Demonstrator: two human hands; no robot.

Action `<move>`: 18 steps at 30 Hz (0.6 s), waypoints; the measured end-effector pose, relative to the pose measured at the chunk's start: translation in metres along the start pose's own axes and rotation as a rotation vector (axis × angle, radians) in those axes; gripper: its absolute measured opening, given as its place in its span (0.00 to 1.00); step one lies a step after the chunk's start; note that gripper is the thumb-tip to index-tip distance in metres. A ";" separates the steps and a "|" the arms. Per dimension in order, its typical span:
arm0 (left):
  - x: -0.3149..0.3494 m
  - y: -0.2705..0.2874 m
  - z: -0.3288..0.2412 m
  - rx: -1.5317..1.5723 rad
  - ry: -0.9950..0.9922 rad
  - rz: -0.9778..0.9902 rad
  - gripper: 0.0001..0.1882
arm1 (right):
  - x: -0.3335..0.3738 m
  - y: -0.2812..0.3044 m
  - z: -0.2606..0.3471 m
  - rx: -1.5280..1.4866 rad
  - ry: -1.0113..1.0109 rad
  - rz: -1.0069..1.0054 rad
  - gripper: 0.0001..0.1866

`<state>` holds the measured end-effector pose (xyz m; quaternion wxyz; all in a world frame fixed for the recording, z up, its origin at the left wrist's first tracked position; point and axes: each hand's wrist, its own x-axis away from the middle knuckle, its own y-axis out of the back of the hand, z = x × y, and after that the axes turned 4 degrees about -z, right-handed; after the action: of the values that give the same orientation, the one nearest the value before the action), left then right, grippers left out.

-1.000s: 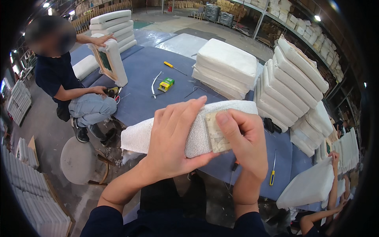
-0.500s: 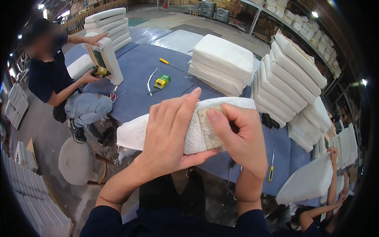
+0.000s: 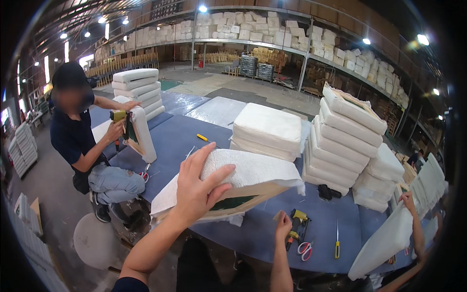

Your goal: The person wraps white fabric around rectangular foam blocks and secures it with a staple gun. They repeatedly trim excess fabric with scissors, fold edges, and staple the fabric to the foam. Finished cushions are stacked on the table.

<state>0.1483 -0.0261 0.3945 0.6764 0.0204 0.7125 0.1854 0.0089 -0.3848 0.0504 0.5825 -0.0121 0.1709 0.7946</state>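
Observation:
My left hand (image 3: 202, 182) grips a white fabric-covered seat cushion (image 3: 253, 165), fingers over its top, holding it tilted above the blue table. Along its lower side show a pale frame edge and dark green webbing (image 3: 233, 202). My right hand (image 3: 283, 228) is low over the table, apart from the cushion, pinching a small tan piece (image 3: 278, 215) whose kind I cannot make out. Just right of that hand lies a yellow-and-black staple gun (image 3: 298, 225), with red-handled scissors (image 3: 305, 250) nearer me. A yellow-handled screwdriver (image 3: 337, 248) lies farther right.
Cushion stacks stand at the back (image 3: 267, 126) and right (image 3: 340, 141) of the blue table (image 3: 321, 214). On the left a person (image 3: 78, 136) holds a yellow staple gun (image 3: 118, 116) at another cushion. At the right edge, another person's hands hold a cushion (image 3: 382, 238). A round stool (image 3: 97, 241) stands lower left.
My right hand has left the cushion and dropped to the table beside the staple gun. The cushion has tilted, showing its underside. My view has lifted. The person at left has raised their staple gun.

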 end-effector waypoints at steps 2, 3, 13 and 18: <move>-0.002 0.003 0.007 0.002 0.029 0.016 0.19 | 0.010 -0.004 -0.011 0.189 -0.066 0.179 0.20; -0.005 0.004 0.009 0.004 0.039 0.028 0.19 | 0.010 -0.005 -0.021 0.394 0.121 0.016 0.21; -0.014 0.010 0.026 0.049 0.112 0.141 0.24 | -0.066 0.035 -0.099 1.016 0.075 0.022 0.51; -0.013 0.006 0.029 0.042 0.079 0.128 0.24 | -0.069 0.049 -0.087 0.942 -0.199 0.253 0.59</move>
<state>0.1764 -0.0175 0.4085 0.6339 0.0730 0.7396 0.2140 -0.0305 -0.4866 -0.0039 0.4372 0.3490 0.4552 0.6927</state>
